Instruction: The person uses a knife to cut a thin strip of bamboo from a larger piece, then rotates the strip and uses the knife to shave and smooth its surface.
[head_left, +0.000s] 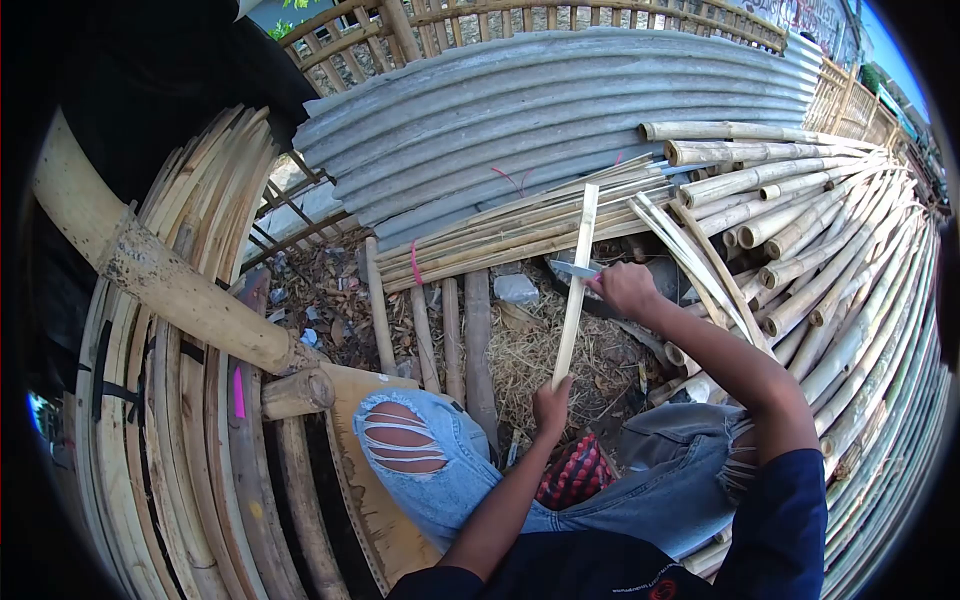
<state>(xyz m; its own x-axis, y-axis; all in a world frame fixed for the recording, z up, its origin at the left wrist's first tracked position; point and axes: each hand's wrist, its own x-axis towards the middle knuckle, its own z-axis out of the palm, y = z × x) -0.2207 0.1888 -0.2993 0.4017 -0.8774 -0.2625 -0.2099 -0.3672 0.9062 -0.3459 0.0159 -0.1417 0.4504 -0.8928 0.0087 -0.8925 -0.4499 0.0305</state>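
My left hand (551, 408) is closed around the lower end of a pale bamboo strip (572, 320), which points up and away from my lap. In my right hand (626, 290) is a knife (574, 269), its blade lying across the strip's upper half. The fingers of that hand wrap the handle, which is mostly hidden. Dry shavings (540, 365) cover the ground beyond and beneath the strip. Between my legs, in ripped jeans, shows a red and black patterned cloth (577, 472).
Bamboo poles (800, 225) are stacked on the right, with several split strips (690, 255) leaning there. A tied bundle of strips (500, 230) lies in front of corrugated metal sheeting (560, 90). On the left, a thick bamboo pole (190, 290) crosses long slats (165, 450).
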